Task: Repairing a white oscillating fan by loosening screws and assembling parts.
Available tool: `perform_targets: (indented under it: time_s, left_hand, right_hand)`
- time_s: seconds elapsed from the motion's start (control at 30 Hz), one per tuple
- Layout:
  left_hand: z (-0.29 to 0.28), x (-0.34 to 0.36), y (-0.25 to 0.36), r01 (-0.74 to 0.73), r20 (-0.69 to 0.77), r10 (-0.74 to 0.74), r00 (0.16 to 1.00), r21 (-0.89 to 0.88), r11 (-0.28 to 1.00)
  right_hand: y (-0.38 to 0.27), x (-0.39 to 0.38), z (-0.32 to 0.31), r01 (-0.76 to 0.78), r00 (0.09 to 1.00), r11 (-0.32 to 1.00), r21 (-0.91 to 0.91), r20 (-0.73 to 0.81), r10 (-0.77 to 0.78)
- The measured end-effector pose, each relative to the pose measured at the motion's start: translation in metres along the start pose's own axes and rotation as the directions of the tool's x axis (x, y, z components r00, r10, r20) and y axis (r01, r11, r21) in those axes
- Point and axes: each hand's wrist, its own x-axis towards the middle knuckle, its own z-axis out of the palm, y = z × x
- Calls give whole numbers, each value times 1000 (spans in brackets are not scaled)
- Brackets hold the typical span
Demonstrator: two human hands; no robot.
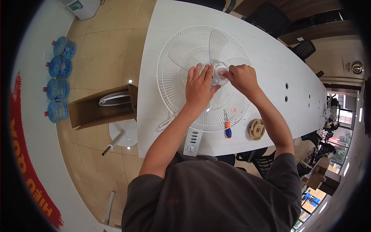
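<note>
A large round white wire fan grille (169, 92) lies on the white table with clear fan blades (199, 44) inside it. My left hand (199, 88) rests with its fingers stretched out and flat against the left side of the blade hub. Over the hub's right side, my right hand (242, 78) has curled fingers, its thumb pressed to the white centre cap (220, 74). That hand partly covers the cap. Below the grille, close to my body, is the fan's white control panel (192, 142) with buttons and a dial.
An orange and blue screwdriver (228, 130) and a round tan moulded part (256, 129) lie on the table (266, 58). Left of it are an open cardboard box (87, 114) holding another white grille, a fan stand base (125, 133) and several blue water bottles (58, 89).
</note>
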Motion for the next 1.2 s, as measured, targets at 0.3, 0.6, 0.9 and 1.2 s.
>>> perform_targets:
  time_s: [0.3,0.6,0.9,1.2]
  left_hand:
    - [0,0,1,-3,8,3,1000,0,1000]
    - [-2,0,0,8,-7,-8,1000,-16,1000]
    - [2,-1,1,-10,-10,10,1000,-8,1000]
    - [-1,-1,0,5,-18,-5,1000,-21,1000]
  right_hand:
    - [-4,-1,-15,-140,985,990,36,109,135]
    - [-10,-10,-21,-136,982,964,229,-100,163]
    - [5,-5,17,220,972,845,488,-185,-147]
    - [26,-13,-1,49,993,429,902,-90,77]
